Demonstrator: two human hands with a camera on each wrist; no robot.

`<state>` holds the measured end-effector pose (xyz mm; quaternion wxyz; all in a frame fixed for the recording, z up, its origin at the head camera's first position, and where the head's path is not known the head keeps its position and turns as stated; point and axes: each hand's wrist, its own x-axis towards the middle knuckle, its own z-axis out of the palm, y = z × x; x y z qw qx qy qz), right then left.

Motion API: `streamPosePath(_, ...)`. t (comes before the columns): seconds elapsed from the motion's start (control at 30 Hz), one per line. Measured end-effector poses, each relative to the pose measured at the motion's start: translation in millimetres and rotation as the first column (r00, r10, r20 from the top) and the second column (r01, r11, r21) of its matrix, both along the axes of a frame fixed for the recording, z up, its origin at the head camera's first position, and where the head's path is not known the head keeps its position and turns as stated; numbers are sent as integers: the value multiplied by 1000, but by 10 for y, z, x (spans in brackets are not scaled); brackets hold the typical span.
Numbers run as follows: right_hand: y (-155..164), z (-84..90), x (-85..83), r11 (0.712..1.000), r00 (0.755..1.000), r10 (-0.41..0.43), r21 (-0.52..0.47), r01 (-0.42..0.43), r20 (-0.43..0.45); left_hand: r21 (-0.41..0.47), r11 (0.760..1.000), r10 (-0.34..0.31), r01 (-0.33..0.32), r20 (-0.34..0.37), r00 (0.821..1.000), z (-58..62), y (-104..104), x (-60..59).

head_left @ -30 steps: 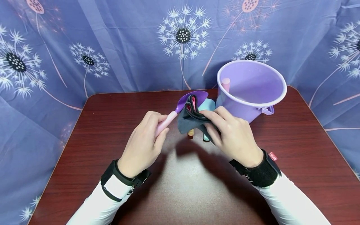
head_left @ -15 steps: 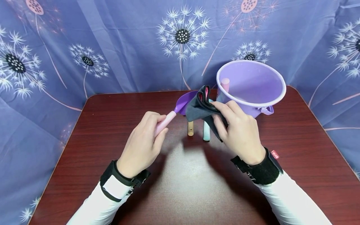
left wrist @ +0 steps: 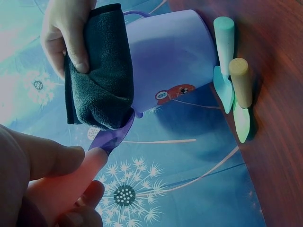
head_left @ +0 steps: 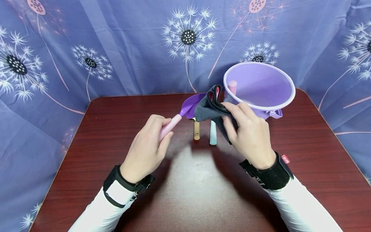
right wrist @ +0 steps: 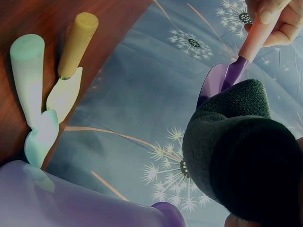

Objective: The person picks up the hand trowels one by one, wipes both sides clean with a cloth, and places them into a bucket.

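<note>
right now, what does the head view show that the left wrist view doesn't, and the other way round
Only the head view: the pink rod in the bucket, and the wristbands.
Only the left wrist view: the teal blade.
Both: the left grip holding the purple trowel, the right grip holding the cloth, and the bucket's outside.

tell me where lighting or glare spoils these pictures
Head view: pale glare on the table, between dark shadows of the left hand and the right hand; left wrist view: the backdrop washes out towards white at upper left; right wrist view: the nearest part of the dark cloth sinks almost to black.
</note>
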<state>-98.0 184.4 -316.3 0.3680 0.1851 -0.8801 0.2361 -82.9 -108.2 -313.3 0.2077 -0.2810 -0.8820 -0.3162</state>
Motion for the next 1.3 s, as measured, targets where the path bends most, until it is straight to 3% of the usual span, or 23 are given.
streamPosePath(0.47, 0, 11, 10, 999, 999, 28, 46, -29, 14, -16, 1000, -20, 20, -1, 1000, -7, 15, 4)
streamPosePath(1.3, -70, -17, 21, 961, 965, 257, 115, -250, -53, -44, 997, -63, 63, -3, 998, -17, 42, 18)
